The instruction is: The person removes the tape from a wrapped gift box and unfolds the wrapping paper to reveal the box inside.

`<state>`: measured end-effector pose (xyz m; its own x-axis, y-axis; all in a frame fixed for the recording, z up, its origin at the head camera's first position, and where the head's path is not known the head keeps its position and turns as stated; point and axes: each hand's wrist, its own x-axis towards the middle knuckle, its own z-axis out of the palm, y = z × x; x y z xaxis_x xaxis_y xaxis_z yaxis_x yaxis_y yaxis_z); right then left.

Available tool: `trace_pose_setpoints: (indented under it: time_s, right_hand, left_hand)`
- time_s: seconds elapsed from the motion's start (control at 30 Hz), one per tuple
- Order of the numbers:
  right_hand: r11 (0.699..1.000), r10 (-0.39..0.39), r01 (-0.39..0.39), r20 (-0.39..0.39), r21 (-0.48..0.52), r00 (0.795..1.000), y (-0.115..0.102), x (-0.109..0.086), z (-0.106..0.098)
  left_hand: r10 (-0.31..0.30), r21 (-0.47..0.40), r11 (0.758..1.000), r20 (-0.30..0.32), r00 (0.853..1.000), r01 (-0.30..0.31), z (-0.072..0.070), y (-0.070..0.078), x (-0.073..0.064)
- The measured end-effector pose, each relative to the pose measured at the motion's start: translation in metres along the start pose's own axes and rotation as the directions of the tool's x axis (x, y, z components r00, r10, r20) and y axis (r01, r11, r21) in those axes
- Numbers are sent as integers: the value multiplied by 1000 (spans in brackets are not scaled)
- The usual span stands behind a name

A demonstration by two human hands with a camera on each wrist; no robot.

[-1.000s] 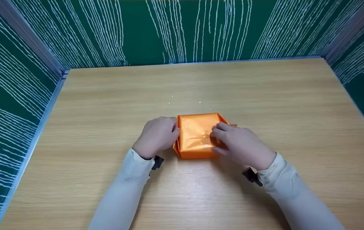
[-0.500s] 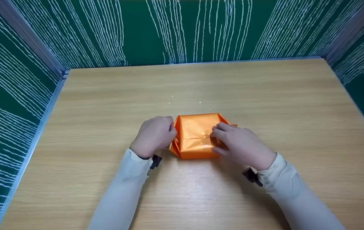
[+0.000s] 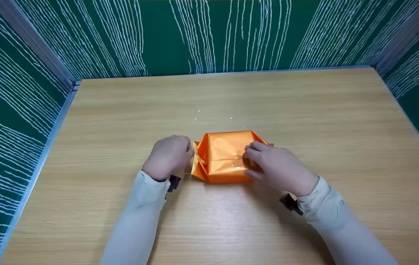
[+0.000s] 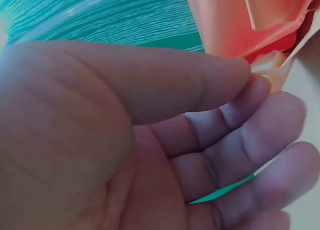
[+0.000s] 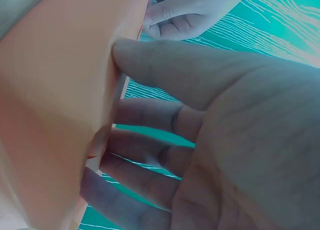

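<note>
An orange package (image 3: 228, 156), wrapped in shiny paper, lies on the table between my hands. At its left end the wrapping paper flap (image 3: 198, 167) stands folded out, with a pale yellow underside. My left hand (image 3: 171, 154) pinches the edge of this flap between thumb and forefinger; in the left wrist view its thumb tip (image 4: 235, 72) meets the forefinger at the paper's pale edge. My right hand (image 3: 274, 163) rests on the package's right part, its fingertips on the paper. In the right wrist view its thumb (image 5: 150, 59) and fairly straight, spread fingers touch the wrapping.
The wooden table (image 3: 228, 95) carries a few tiny white specks (image 3: 231, 118) behind the package. Green walls (image 3: 161, 44) with white streaks stand along its back and sides. A dark strap piece (image 3: 290, 203) sits under the right wrist.
My left hand has moved a little left, drawing the left flap outward, so that more of its pale underside shows. The right hand and the package body have stayed in place.
</note>
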<state>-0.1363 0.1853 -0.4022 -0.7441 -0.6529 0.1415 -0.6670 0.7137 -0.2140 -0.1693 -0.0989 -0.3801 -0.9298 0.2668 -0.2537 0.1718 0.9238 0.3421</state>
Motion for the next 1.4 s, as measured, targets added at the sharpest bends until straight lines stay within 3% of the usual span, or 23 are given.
trace_pose_setpoints:
  time_s: [0.2,0.5,0.57,0.67,0.77,0.87,0.93,1.07,1.3,1.4]
  right_hand:
    - [1000,4,-4,4,5,1000,0,0,0]
    - [1000,1,-2,6,9,1000,0,0,2]
    - [1000,4,-4,10,14,1000,0,-1,2]
    - [1000,11,-12,20,19,1000,0,-1,3]
    - [1000,20,-21,29,21,999,0,-1,2]
    - [999,26,-27,35,22,999,0,0,0]
    - [999,32,-33,40,24,999,0,1,-1]
    - [999,45,-46,55,23,997,0,1,-1]
    - [998,56,-58,65,34,996,1,3,-2]
    - [996,74,-78,87,49,993,1,2,-3]
  left_hand:
    - [-38,7,999,44,998,38,-3,-2,0]
    - [-88,9,996,45,995,87,-6,-9,-3]
    - [-59,-8,998,12,998,59,-6,-7,-4]
    - [60,-50,997,-88,994,-64,-3,0,-2]
    - [202,-49,976,-155,967,-212,3,14,-2]
    - [291,-11,956,-123,949,-295,10,28,-2]
    - [321,27,947,-82,943,-320,16,35,-1]
    - [325,62,945,-36,945,-323,26,41,0]
    - [363,100,928,-33,931,-359,32,40,4]
    - [358,90,931,-27,933,-355,33,41,5]
